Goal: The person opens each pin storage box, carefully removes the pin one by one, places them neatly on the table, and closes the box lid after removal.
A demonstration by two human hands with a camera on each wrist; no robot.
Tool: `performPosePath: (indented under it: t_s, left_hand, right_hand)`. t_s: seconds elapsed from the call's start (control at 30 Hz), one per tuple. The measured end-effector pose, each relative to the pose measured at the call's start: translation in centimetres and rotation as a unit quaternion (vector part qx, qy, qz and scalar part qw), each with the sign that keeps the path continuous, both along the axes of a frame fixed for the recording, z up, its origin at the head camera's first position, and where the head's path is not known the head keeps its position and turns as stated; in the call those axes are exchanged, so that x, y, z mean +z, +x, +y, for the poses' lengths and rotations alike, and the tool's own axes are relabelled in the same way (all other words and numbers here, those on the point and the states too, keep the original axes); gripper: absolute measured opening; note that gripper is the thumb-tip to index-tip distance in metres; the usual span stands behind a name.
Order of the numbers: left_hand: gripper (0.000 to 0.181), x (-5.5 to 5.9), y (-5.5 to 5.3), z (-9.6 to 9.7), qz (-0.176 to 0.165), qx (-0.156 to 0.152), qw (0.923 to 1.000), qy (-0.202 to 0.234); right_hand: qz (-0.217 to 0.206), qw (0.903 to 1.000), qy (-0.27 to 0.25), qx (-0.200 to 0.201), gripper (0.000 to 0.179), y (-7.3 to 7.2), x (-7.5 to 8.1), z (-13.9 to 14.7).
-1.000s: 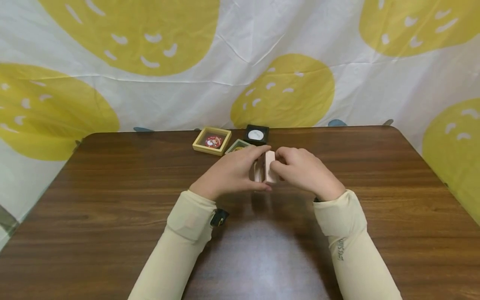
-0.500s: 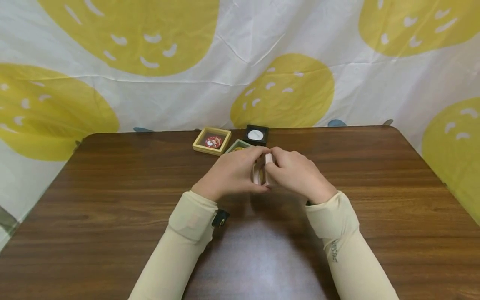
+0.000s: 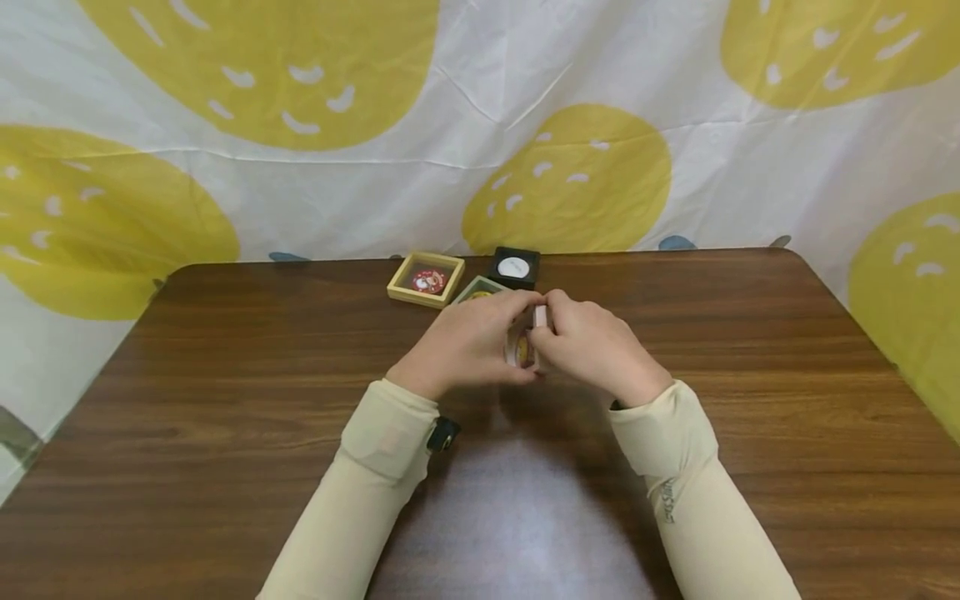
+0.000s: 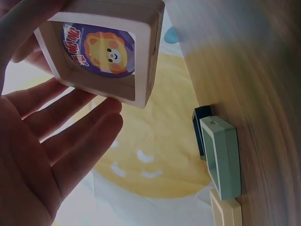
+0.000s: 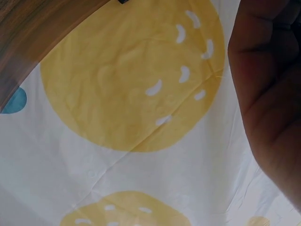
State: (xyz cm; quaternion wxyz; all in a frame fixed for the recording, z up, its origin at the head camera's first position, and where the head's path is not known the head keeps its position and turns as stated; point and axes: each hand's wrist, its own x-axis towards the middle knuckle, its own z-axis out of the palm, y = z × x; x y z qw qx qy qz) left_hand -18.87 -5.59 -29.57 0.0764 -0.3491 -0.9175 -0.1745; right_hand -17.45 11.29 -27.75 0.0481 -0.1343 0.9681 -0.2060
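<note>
Above the table, a pale pink square display frame [image 3: 540,317] stands tilted between both hands. Through its clear window in the left wrist view shows a round purple badge [image 4: 108,52] with a yellow lion face. My left hand [image 3: 467,346] grips the frame from the left, its thumb and fingers spread around it. From the other side, my right hand [image 3: 600,346] pinches the frame's right edge with thumb and bent fingers. In the right wrist view only a dark part of the right hand [image 5: 268,94] appears, and the frame is out of sight.
Behind the hands lie a yellow frame [image 3: 398,293] with a red badge, a black frame [image 3: 533,265] with a white disc, and a green frame [image 3: 461,293] partly hidden by the left hand. A lemon-print cloth [image 3: 345,200] hangs behind the wooden table [image 3: 225,400].
The right hand has moved a little left, its thumb now further over the pink frame's edge. The frame has turned slightly, so more of the badge shows in the head view.
</note>
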Motion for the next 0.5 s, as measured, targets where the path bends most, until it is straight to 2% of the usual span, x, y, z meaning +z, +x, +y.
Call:
performPosePath:
  t_s: [0.27,0.5]
  left_hand:
    - [0.078,0.01,0.00,-0.25,0.009,0.021,0.9997,-0.009]
    - [0.077,-0.05,-0.07,0.00,0.014,0.003,0.9999,0.000]
  right_hand:
    - [-0.013,0.9998,-0.006,0.014,0.026,-0.13,0.06,-0.17]
    - [-0.026,0.9996,-0.003,0.012,0.027,-0.06,0.00,0.12]
